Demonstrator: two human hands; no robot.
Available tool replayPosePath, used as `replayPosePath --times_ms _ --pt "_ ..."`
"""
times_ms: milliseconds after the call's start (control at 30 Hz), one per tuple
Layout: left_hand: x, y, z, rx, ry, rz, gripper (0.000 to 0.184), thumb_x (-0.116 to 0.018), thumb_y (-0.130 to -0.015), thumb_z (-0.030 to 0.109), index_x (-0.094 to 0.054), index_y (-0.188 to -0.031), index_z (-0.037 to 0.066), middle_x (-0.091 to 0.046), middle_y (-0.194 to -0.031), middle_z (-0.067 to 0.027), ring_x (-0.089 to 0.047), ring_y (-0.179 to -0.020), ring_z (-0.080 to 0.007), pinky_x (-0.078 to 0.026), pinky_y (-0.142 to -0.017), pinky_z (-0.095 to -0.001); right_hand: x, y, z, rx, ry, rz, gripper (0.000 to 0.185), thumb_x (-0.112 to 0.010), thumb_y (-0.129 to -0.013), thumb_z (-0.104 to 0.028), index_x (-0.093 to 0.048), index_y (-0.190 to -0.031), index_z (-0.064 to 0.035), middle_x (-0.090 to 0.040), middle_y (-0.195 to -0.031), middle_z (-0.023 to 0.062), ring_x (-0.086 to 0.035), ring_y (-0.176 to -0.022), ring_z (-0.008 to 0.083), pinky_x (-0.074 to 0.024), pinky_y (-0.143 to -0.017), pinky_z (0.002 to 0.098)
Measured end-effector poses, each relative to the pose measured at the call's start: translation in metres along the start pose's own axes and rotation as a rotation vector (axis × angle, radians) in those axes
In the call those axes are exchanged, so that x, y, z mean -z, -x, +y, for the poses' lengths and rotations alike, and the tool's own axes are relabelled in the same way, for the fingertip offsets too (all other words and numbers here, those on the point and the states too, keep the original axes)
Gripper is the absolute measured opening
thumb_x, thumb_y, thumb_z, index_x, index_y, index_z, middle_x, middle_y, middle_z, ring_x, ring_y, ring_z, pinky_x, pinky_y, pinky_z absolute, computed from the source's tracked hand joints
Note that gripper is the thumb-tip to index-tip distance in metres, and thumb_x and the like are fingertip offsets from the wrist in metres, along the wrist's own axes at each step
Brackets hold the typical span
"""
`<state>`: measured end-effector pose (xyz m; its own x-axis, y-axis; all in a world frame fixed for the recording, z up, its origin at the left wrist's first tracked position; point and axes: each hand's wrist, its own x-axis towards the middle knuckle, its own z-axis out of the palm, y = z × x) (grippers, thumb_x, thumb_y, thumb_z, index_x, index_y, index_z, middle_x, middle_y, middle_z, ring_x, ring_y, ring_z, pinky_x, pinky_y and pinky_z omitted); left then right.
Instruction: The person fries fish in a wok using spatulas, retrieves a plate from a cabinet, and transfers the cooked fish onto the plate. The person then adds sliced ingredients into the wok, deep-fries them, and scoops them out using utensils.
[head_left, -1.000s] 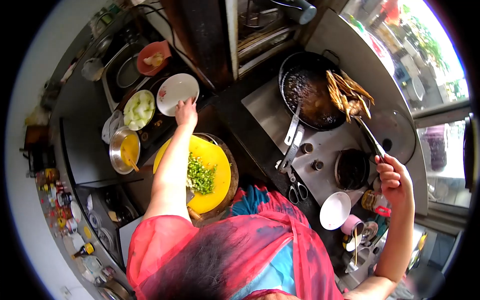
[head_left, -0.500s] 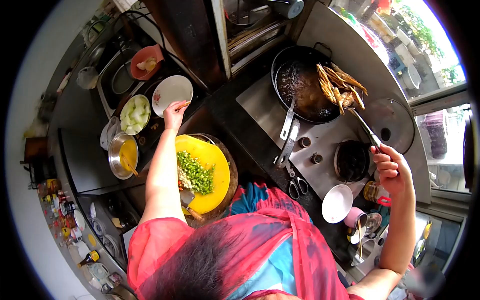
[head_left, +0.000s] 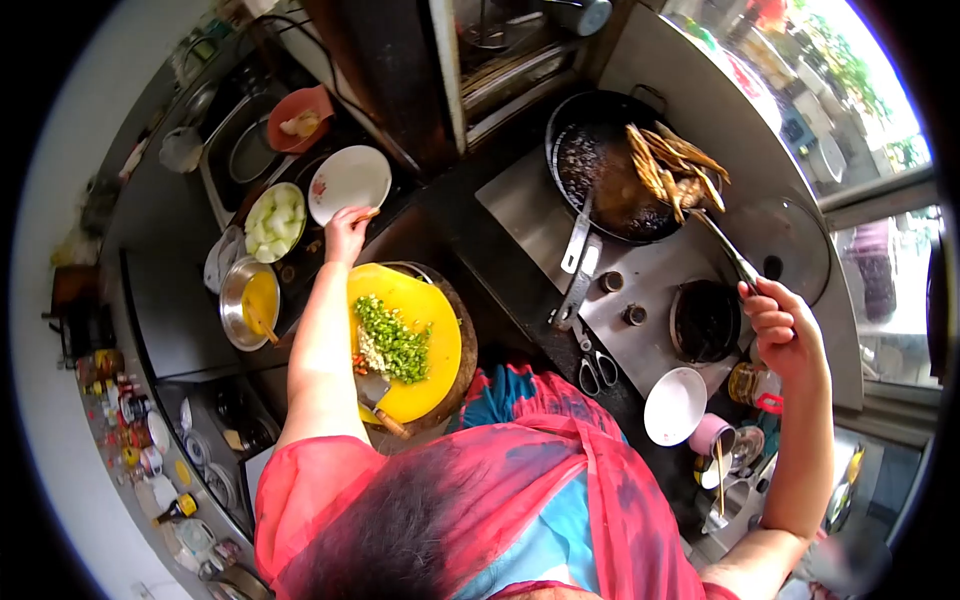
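Note:
My right hand (head_left: 785,327) is wrapped round the metal handle of a long-handled skimmer (head_left: 733,248), its head hidden under a heap of golden-brown fried strips (head_left: 660,165). The strips rest above the right side of a black wok (head_left: 570,205) with bubbling dark oil. At the near rim of a white flower-patterned plate (head_left: 352,180), my left hand (head_left: 346,236) has its fingers pinched together. A small brownish bit shows at those fingertips, too small to name. Below that arm lies a yellow cutting board (head_left: 440,345) with chopped green vegetable (head_left: 400,345) and a cleaver (head_left: 373,388).
A bowl of pale green chunks (head_left: 274,223) and a metal bowl of yellow liquid (head_left: 240,290) stand left. Another ladle handle (head_left: 575,240) leans from the wok. Scissors (head_left: 597,372), a dark pot (head_left: 703,320), a glass lid (head_left: 790,240) and a white bowl (head_left: 674,405) are right.
The view has shifted slightly. The left hand has drawn back a little toward me relative to the plate. The skimmer and strips have moved slightly left over the wok.

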<state>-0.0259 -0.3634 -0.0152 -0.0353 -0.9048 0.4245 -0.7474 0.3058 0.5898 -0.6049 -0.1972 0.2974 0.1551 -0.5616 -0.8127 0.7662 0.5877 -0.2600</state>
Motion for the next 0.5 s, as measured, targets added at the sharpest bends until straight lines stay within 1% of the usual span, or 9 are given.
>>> replayPosePath --times_ms 133,233,267,300,367,400,433,467,500 --pt "0.005 0.002 0.006 -0.027 -0.017 0.017 0.017 -0.065 -0.071 -0.003 -0.068 -0.087 0.003 -0.064 -0.084 -0.0122 -0.062 -0.079 -0.0284 -0.050 -0.072 -0.0334 -0.001 0.001 0.000 0.044 0.056 0.022 0.020 -0.044 -0.093 -0.014 -0.049 -0.095 0.0056 -0.034 -0.059 -0.0057 -0.029 -0.039 -0.0011 -0.0211 -0.028 0.0134" --pt "0.007 0.002 0.029 -0.072 -0.046 0.116 0.023 -0.061 -0.071 -0.007 -0.068 -0.090 0.005 -0.065 -0.086 -0.0113 -0.062 -0.080 -0.0276 -0.050 -0.074 -0.0333 0.000 0.000 0.001 0.054 0.061 0.039 0.019 -0.045 -0.092 -0.014 -0.049 -0.094 0.0048 -0.034 -0.059 -0.0060 -0.029 -0.039 -0.0015 -0.0208 -0.029 0.0135" --pt "0.007 0.000 0.047 -0.115 -0.063 0.166 0.025 -0.061 -0.070 -0.008 -0.068 -0.091 0.005 -0.065 -0.086 -0.0110 -0.062 -0.081 -0.0273 -0.050 -0.074 -0.0332 0.002 0.000 0.001 0.057 0.059 0.041 0.019 -0.045 -0.092 -0.014 -0.049 -0.094 0.0048 -0.034 -0.059 -0.0061 -0.029 -0.039 -0.0016 -0.0207 -0.029 0.0135" --pt "0.000 -0.001 0.065 -0.125 0.048 0.206 0.028 -0.059 -0.070 -0.010 -0.068 -0.092 0.005 -0.065 -0.088 -0.0102 -0.063 -0.082 -0.0262 -0.050 -0.076 -0.0329 0.006 0.000 0.000 0.047 0.083 -0.014 0.018 -0.045 -0.092 -0.014 -0.048 -0.093 0.0043 -0.034 -0.059 -0.0063 -0.029 -0.039 -0.0018 -0.0203 -0.029 0.0136" --pt "-0.004 -0.018 0.157 -0.218 0.140 0.240 0.029 -0.057 -0.071 -0.012 -0.068 -0.092 0.005 -0.065 -0.089 -0.0097 -0.063 -0.083 -0.0238 -0.050 -0.077 -0.0304 0.004 0.002 0.002 0.062 0.085 0.022 0.017 -0.045 -0.093 -0.013 -0.048 -0.093 0.0038 -0.034 -0.059 -0.0065 -0.029 -0.040 -0.0017 -0.0207 -0.029 0.0138" --pt "-0.013 -0.029 0.196 -0.269 0.254 0.209 0.028 -0.057 -0.071 -0.012 -0.068 -0.091 0.005 -0.066 -0.088 -0.0097 -0.063 -0.083 -0.0235 -0.050 -0.076 -0.0295 0.005 0.002 0.003 0.057 0.079 0.027 0.017 -0.045 -0.093 -0.013 -0.047 -0.093 0.0037 -0.034 -0.059 -0.0065 -0.029 -0.040 -0.0017 -0.0210 -0.029 0.0138" --pt "-0.031 -0.042 0.217 -0.341 0.288 0.193 0.027 -0.059 -0.070 -0.012 -0.068 -0.091 0.004 -0.065 -0.087 -0.0100 -0.063 -0.082 -0.0238 -0.050 -0.075 -0.0297 0.005 0.002 0.003 0.058 0.079 0.031 0.017 -0.045 -0.093 -0.013 -0.047 -0.093 0.0037 -0.034 -0.059 -0.0065 -0.029 -0.040 -0.0016 -0.0214 -0.029 0.0138" --pt "-0.045 -0.056 0.246 -0.390 0.319 0.131 0.026 -0.059 -0.070 -0.010 -0.067 -0.091 0.003 -0.065 -0.086 -0.0110 -0.063 -0.081 -0.0261 -0.050 -0.073 -0.0315 0.005 0.002 0.003 0.058 0.079 0.033 0.017 -0.045 -0.093 -0.013 -0.047 -0.093 0.0036 -0.034 -0.059 -0.0064 -0.029 -0.040 -0.0015 -0.0218 -0.029 0.0137" --pt "-0.068 -0.071 0.258 -0.436 0.317 0.073 0.022 -0.059 -0.070 -0.007 -0.067 -0.088 0.003 -0.064 -0.084 -0.0124 -0.062 -0.079 -0.0284 -0.050 -0.072 -0.0334 0.005 0.002 0.004 0.061 0.081 0.034 0.017 -0.045 -0.093 -0.013 -0.047 -0.094 0.0035 -0.034 -0.059 -0.0064 -0.030 -0.040 -0.0014 -0.0222 -0.030 0.0137"
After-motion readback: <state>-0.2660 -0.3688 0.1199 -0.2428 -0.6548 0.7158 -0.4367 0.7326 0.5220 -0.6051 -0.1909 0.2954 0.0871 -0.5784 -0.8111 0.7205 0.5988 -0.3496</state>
